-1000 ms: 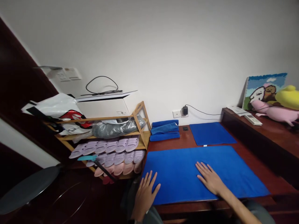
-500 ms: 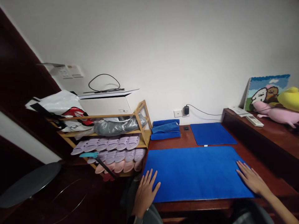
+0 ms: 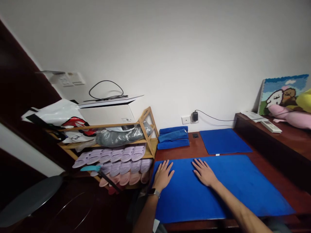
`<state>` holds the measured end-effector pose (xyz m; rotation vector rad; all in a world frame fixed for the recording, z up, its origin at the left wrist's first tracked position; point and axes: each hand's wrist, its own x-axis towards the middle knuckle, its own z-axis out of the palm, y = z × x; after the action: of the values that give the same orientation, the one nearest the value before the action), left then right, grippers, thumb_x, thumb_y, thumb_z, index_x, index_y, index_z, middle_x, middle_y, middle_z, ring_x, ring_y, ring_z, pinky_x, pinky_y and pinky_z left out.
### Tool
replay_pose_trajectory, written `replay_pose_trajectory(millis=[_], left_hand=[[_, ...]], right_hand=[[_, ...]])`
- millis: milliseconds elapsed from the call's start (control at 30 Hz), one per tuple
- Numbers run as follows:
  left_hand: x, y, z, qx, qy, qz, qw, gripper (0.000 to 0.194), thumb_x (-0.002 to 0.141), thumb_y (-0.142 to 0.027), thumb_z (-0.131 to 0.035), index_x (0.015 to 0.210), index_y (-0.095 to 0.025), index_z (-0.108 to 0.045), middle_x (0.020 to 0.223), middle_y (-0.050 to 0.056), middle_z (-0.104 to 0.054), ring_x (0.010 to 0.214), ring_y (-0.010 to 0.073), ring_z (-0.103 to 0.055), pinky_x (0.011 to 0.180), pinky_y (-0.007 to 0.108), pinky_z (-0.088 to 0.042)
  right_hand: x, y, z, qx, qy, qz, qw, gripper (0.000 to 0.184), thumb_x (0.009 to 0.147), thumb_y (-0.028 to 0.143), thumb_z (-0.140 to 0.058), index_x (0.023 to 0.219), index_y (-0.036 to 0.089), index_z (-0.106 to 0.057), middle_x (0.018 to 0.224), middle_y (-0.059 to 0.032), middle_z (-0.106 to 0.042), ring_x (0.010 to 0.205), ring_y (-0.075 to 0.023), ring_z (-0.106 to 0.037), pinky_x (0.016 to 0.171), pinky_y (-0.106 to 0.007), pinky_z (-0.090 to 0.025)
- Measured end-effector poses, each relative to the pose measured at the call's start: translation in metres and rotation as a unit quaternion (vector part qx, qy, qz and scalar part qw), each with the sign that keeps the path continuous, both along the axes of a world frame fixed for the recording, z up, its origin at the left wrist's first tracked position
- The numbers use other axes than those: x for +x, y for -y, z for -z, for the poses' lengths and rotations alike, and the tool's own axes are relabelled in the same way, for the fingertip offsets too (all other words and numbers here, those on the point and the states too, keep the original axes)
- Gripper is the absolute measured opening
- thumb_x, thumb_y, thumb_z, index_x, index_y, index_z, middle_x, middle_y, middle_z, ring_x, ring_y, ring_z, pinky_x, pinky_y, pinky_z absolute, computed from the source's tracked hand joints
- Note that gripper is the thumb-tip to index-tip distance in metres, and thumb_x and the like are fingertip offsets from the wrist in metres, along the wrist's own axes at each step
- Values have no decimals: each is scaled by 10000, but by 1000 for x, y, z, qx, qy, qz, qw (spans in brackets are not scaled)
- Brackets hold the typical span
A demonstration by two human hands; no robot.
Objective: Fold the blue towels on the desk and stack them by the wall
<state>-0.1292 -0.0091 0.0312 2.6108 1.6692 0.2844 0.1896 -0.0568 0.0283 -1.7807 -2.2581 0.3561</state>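
A large blue towel (image 3: 233,184) lies spread flat near the front of the reddish-brown desk. On its far left part rests my left hand (image 3: 163,176), palm down with the fingers spread. My right hand (image 3: 204,172) is flat on the same towel, nearer its middle, fingers apart. Neither hand holds anything. Behind the towel, to the right, a folded blue towel (image 3: 224,140) lies flat with a small white tag at its front edge. Against the wall on the left sits a bundle of folded blue towels (image 3: 173,138).
A wooden rack (image 3: 148,129) left of the desk bears slippers (image 3: 116,154), plastic bags and a white box (image 3: 107,115). On the raised ledge at right are a remote control (image 3: 271,126), a pink plush toy (image 3: 289,115) and a picture (image 3: 283,94). A black charger (image 3: 195,116) is plugged into the wall.
My right hand has moved left from the towel's right edge to its middle. My left hand has slid forward and slightly right. The view has shifted a little.
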Motion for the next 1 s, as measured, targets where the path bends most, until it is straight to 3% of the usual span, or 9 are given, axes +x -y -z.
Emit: replay_pose_trajectory(millis=[100,200,300,400,667,800,900,1000], left_hand=[[-22,-18,20,-17,-11,-38,999,585,1059,-572,-361,1585,-321,-406,1673,60,-349,1548,290,-305,1257,542,-257],[-37,-23,32,-5,-16,-39,999,600,1057,-589,-351,1599,-333,-374,1682,53,-327,1552,286,-293,1259,529,-255],[-37,-22,34,9,-20,-50,999,591,1055,-589,-356,1594,-349,-382,1686,50,-323,1554,298,-289,1256,541,-249],[-32,-20,33,26,-24,-73,997,590,1035,-600,-404,1579,-372,-409,1690,46,-325,1559,344,-264,1246,577,-243],[-32,-24,27,20,-43,-106,993,606,1013,-621,-431,1568,-377,-429,1677,58,-359,1539,387,-297,1195,579,-330],[-41,-35,22,5,-51,-113,992,570,1047,-570,-367,1542,-313,-486,1626,76,-449,1496,318,-402,1190,497,-367],[-51,-40,27,17,-41,-94,995,544,1065,-516,-338,1546,-302,-478,1626,61,-452,1500,277,-401,1205,457,-356],[-57,-40,36,25,-35,-92,995,554,1062,-509,-354,1570,-305,-439,1660,65,-393,1533,295,-338,1213,477,-337]], right_hand=[[56,-6,22,-18,22,48,998,706,1023,655,-189,1631,308,-285,1703,-3,-255,1586,-234,-173,1290,-511,-120],[149,-3,45,-22,44,144,988,722,1010,647,-195,1642,302,-250,1706,-6,-257,1587,-238,-167,1285,-520,-136],[236,4,61,-46,68,243,966,747,995,597,-202,1653,244,-234,1714,-32,-241,1587,-253,-167,1284,-514,-148],[283,9,70,-56,82,299,949,776,978,576,-178,1661,209,-198,1726,-30,-195,1592,-247,-140,1285,-491,-161],[284,9,73,-52,89,307,946,803,958,613,-144,1660,228,-207,1738,-27,-145,1594,-244,-135,1287,-461,-143],[286,7,73,-42,80,313,945,793,959,621,-181,1652,240,-241,1733,-54,-172,1586,-255,-176,1284,-468,-153],[286,7,74,-43,76,312,946,791,960,617,-184,1654,242,-236,1731,-47,-176,1588,-250,-168,1286,-469,-151],[286,7,75,-37,61,312,947,790,955,622,-197,1652,253,-241,1727,-39,-189,1588,-247,-167,1288,-481,-154]])
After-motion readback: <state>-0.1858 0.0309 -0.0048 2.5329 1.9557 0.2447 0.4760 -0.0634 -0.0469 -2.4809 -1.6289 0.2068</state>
